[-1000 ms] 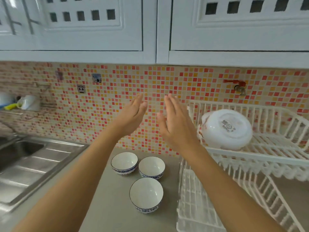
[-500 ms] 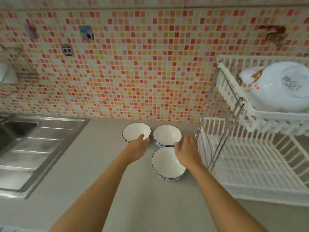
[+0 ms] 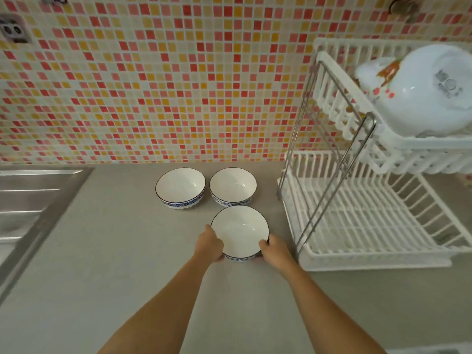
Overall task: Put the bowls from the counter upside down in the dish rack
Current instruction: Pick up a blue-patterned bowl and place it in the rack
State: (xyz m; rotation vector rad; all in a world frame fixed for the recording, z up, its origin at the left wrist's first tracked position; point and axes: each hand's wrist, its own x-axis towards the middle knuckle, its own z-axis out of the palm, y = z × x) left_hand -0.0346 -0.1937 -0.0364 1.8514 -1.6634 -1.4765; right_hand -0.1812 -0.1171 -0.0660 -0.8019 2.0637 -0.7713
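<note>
Fingers (image 3: 213, 237) of both hands gripping nearest bowl (image 3: 239, 229) (upright)

Open desk (image 3: 107, 251) left of and in front of the bowls. Behind the near bowl (image 3: 240, 232): two more bowls (image 3: 180, 187) (image 3: 233, 186), close together, near the tiled wall (image 3: 153, 85). Rightward, slanted metal struts (image 3: 329, 180) of the dish rack (image 3: 357, 226) across its lower tier; upper tier taken by a large white dish (image 3: 431, 90), seemingly overturned.
</note>
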